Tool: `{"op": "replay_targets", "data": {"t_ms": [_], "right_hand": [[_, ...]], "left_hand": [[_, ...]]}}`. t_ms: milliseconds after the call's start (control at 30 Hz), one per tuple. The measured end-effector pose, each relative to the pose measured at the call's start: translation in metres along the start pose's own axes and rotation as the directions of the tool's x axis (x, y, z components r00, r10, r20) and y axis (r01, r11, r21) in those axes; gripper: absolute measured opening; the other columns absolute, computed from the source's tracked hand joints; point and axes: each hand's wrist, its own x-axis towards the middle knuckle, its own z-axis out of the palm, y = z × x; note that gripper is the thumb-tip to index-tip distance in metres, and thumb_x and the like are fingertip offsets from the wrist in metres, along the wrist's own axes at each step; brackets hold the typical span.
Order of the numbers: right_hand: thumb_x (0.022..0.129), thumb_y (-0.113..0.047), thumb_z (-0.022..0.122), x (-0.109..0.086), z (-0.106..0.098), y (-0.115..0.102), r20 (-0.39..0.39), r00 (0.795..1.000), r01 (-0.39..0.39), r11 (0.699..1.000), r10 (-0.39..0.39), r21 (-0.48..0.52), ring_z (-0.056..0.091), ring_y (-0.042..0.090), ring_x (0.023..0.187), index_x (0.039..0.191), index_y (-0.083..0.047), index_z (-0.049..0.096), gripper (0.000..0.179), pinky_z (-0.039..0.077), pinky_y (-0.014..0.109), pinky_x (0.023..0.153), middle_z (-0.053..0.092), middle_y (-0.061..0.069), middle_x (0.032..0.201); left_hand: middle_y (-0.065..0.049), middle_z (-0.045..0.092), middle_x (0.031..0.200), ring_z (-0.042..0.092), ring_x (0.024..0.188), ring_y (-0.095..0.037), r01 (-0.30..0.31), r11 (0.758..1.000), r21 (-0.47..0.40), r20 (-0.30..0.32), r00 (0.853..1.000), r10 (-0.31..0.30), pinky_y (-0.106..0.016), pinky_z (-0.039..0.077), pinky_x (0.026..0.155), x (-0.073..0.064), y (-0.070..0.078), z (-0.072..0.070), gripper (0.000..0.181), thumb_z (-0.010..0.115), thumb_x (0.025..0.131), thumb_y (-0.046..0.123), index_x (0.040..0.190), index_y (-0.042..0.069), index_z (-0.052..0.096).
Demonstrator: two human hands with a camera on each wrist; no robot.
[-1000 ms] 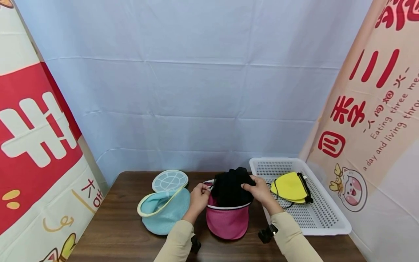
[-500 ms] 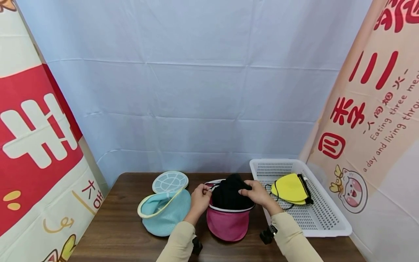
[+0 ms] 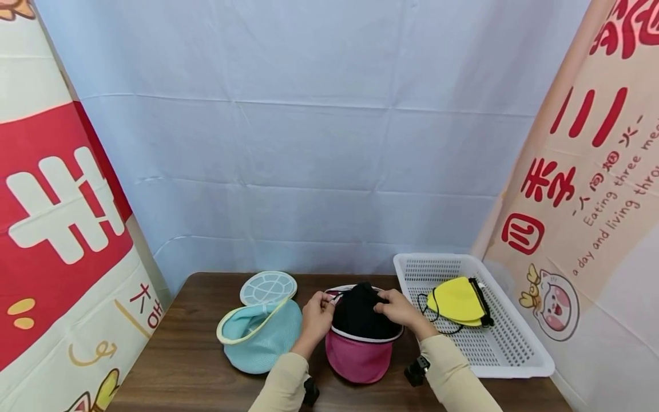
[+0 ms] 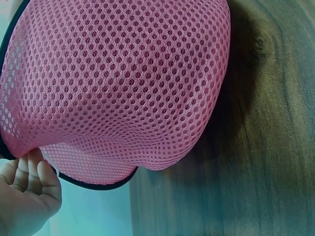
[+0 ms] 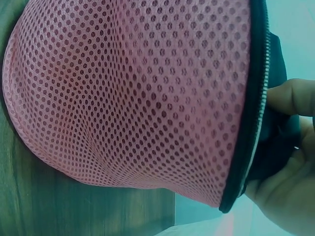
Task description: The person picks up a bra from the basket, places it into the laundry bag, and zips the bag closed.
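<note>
A pink mesh laundry bag with a zipped rim stands upright on the table. Black cloth fills its mouth and bulges above the rim; what kind of garment it is cannot be told. With bent fingers my left hand pinches the bag's rim on its left side. On the other side, my right hand grips the black cloth between thumb and fingers, close to the zip, as the right wrist view shows. The cloth's lower part is hidden inside the bag.
Left of the pink bag stands a light blue mesh bag, its mouth open, with its round lid behind. A white basket at the right holds a yellow drawstring pouch. The brown table meets a pale curtain behind.
The black cloth has sunk lower into the pink bag and looks more compact. My right hand has moved down and slightly left with it; my left hand has stayed at the rim.
</note>
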Motion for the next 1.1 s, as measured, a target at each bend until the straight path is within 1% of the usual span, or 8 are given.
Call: {"op": "replay_targets", "data": {"t_ms": [67, 167, 333, 500, 667, 767, 1000, 1100], "right_hand": [[0.08, -0.001, 0.057, 0.0, 0.002, -0.001, 0.0, 1.0, -0.003, 1.0, 0.003, -0.022, 0.053, 0.038, 0.106, 0.103, 0.013, 0.062, 0.027, 0.046, 0.042, 0.08, 0.054, 0.03, 0.117], [0.077, -0.001, 0.06, 0.002, 0.006, 0.0, 0.0, 1.0, -0.007, 0.998, 0.007, -0.055, 0.058, 0.031, 0.093, 0.109, 0.012, 0.061, 0.035, 0.047, 0.039, 0.077, 0.06, 0.023, 0.106], [0.073, -0.001, 0.063, 0.007, 0.013, 0.002, -0.032, 0.999, -0.024, 0.99, 0.02, -0.142, 0.056, 0.027, 0.087, 0.101, 0.008, 0.066, 0.03, 0.046, 0.038, 0.076, 0.063, 0.017, 0.095], [0.071, -0.002, 0.067, 0.01, 0.019, 0.001, -0.068, 0.997, -0.051, 0.969, 0.035, -0.24, 0.057, 0.03, 0.087, 0.095, 0.007, 0.067, 0.026, 0.046, 0.041, 0.077, 0.064, 0.019, 0.095], [0.069, -0.004, 0.072, 0.012, 0.024, 0.001, -0.106, 0.993, -0.076, 0.951, 0.046, -0.298, 0.059, 0.031, 0.087, 0.096, 0.006, 0.067, 0.029, 0.046, 0.042, 0.077, 0.064, 0.019, 0.096], [0.068, -0.006, 0.076, 0.012, 0.029, 0.002, -0.138, 0.99, -0.079, 0.939, 0.033, -0.336, 0.059, 0.032, 0.089, 0.098, 0.004, 0.068, 0.033, 0.046, 0.042, 0.078, 0.065, 0.018, 0.097], [0.06, -0.015, 0.084, 0.012, 0.039, -0.001, -0.15, 0.989, -0.059, 0.885, -0.012, -0.461, 0.06, 0.031, 0.079, 0.084, -0.005, 0.069, 0.031, 0.047, 0.043, 0.066, 0.065, 0.012, 0.086], [0.059, -0.017, 0.085, 0.012, 0.042, -0.001, -0.15, 0.988, -0.056, 0.867, -0.021, -0.495, 0.06, 0.027, 0.078, 0.082, -0.005, 0.067, 0.032, 0.047, 0.041, 0.066, 0.065, 0.011, 0.085]], "left_hand": [[0.005, 0.05, 0.065, 0.045, 0.057, -0.006, -0.013, 1.0, -0.005, 0.001, 1.0, 0.013, -0.024, 0.039, 0.052, -0.001, 0.0, 0.0, 0.008, 0.063, 0.084, 0.004, 0.08, 0.008, 0.058], [0.005, 0.05, 0.066, 0.045, 0.057, -0.005, -0.026, 0.999, -0.021, 0.002, 1.0, 0.026, -0.023, 0.039, 0.052, -0.002, -0.001, 0.0, 0.007, 0.063, 0.084, 0.004, 0.081, 0.008, 0.058], [0.005, 0.051, 0.067, 0.045, 0.059, -0.005, -0.036, 0.998, -0.049, -0.001, 0.999, 0.036, -0.022, 0.038, 0.053, -0.003, -0.001, 0.0, 0.006, 0.063, 0.084, 0.004, 0.082, 0.007, 0.059], [0.005, 0.051, 0.067, 0.046, 0.059, -0.006, -0.035, 0.998, -0.061, -0.01, 0.999, 0.035, -0.023, 0.039, 0.054, -0.004, 0.0, -0.001, 0.006, 0.063, 0.083, 0.004, 0.082, 0.007, 0.059], [0.005, 0.051, 0.067, 0.046, 0.06, -0.006, -0.039, 0.997, -0.062, -0.009, 0.999, 0.038, -0.023, 0.039, 0.054, -0.003, -0.001, -0.001, 0.007, 0.064, 0.085, 0.005, 0.082, 0.008, 0.059], [0.005, 0.052, 0.068, 0.046, 0.06, -0.006, -0.053, 0.997, -0.056, -0.006, 0.999, 0.053, -0.023, 0.039, 0.055, -0.003, -0.002, -0.001, 0.005, 0.063, 0.085, 0.006, 0.083, 0.007, 0.059], [0.006, 0.051, 0.068, 0.047, 0.061, -0.006, -0.082, 0.995, -0.047, 0.012, 0.996, 0.083, -0.023, 0.04, 0.056, -0.003, 0.0, -0.002, 0.004, 0.063, 0.086, 0.007, 0.084, 0.007, 0.06], [0.005, 0.051, 0.068, 0.046, 0.061, -0.007, -0.08, 0.995, -0.055, 0.017, 0.997, 0.081, -0.023, 0.04, 0.056, -0.003, 0.001, -0.002, 0.004, 0.063, 0.086, 0.007, 0.084, 0.007, 0.06]]}}
